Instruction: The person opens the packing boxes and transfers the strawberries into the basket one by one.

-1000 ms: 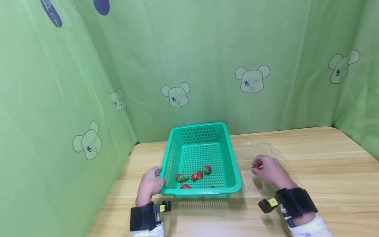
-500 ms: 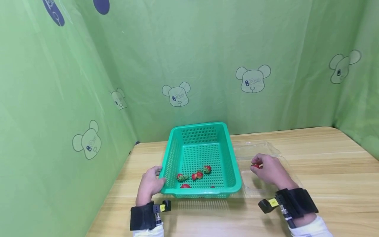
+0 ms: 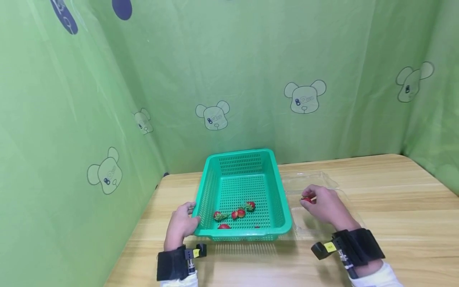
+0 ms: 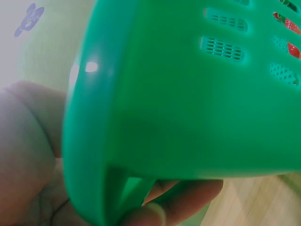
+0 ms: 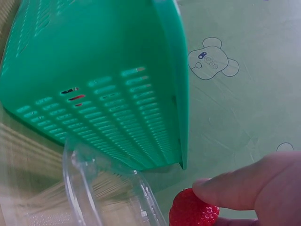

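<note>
A green slotted plastic basket [image 3: 247, 231] stands on the table, several strawberries [image 3: 241, 213] lying on its floor toward the near side. My left hand [image 3: 180, 224] grips its near left corner; in the left wrist view, fingers [image 4: 188, 200] curl beneath the basket's rim [image 4: 96, 117]. To the right, my right hand [image 3: 327, 205] pinches a red strawberry [image 3: 306, 199] between thumb and fingers. It hovers over a clear plastic clamshell box [image 3: 303, 223] beside the basket. The right wrist view shows this strawberry [image 5: 192, 209] near the box's wall [image 5: 84, 188].
The box's clear lid [image 3: 308, 181] lies opened toward the back. A wooden table [image 3: 405, 207] extends to the right. Green curtain [image 3: 251, 79] with bear prints encloses the back and sides. The basket's right wall [image 3: 283, 191] rises between the box and the strawberries inside.
My right hand has shifted slightly left, toward the basket, with the strawberry still pinched. The left hand and the basket stay in place.
</note>
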### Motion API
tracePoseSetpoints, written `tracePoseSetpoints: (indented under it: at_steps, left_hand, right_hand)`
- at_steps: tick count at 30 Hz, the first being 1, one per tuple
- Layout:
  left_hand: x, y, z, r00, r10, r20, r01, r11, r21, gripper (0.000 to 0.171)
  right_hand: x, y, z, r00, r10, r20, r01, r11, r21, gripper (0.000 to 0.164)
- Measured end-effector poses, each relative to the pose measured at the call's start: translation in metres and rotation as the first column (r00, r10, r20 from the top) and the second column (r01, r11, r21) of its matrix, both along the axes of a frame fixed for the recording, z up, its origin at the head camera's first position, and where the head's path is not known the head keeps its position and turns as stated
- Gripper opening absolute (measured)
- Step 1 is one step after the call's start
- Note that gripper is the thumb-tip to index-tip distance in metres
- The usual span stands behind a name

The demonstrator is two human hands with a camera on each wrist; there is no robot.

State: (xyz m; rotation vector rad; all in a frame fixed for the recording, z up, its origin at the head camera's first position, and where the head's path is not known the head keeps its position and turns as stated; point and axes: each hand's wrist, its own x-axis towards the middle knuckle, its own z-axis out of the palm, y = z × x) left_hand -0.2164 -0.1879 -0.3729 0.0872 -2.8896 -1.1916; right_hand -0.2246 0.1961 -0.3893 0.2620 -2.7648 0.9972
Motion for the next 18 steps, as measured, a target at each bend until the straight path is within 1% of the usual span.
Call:
tracePoseSetpoints:
  at_steps: [7,18]
  left_hand:
    - [-0.0008,-0.0003,-0.0015,1.0,0.011,0.006,-0.011,1.0,0.007,0.049]
    - [-0.0005,-0.0005,-0.0021,1.0,0.004,0.005,-0.004,1.0,0.004,0.049]
  right_hand:
    - [0.0008,-0.0033,0.0027,0.999,0.005,-0.049,-0.005,1.0,-0.001,0.014]
    - [0.0047,-0.0081,0.0093,0.997,0.008,-0.073,-0.009,1.0,-0.013,0.012]
